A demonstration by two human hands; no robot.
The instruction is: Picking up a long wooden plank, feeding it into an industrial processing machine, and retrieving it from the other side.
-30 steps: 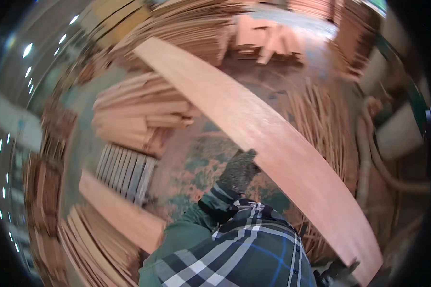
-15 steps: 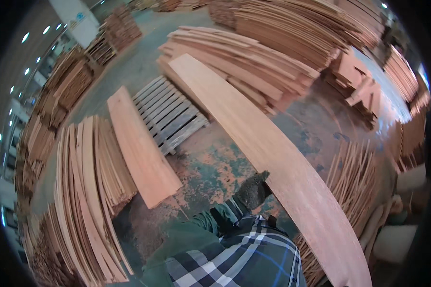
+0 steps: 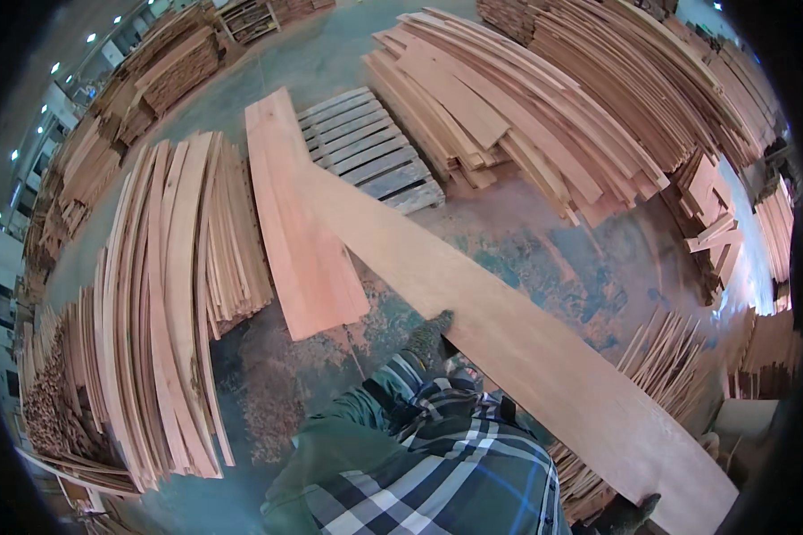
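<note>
A long, wide wooden plank (image 3: 526, 348) slants across my front, its far end over the reddish wide board (image 3: 303, 259) lying on the left. Whether the two touch I cannot tell. My left hand (image 3: 432, 337), in a dark glove, grips the plank's near edge around its middle, thumb on top and fingers hidden below. Close to the plank's near right end, my right hand (image 3: 632, 515) holds the same edge, also gloved, with its thumb on the upper face. Most of that hand is hidden under the wood.
A slatted pallet (image 3: 379, 152) lies beyond the plank. Long board stacks stand at the left (image 3: 165, 303) and far right (image 3: 526, 107). Thin strips (image 3: 665, 357) lie beyond the plank's right part. Sawdust covers parts of the green floor (image 3: 544, 259).
The plank has swung left, its far end moving from beside the pallet to over the reddish board. My left hand moved with it. My right hand has come into view. The view has shifted.
</note>
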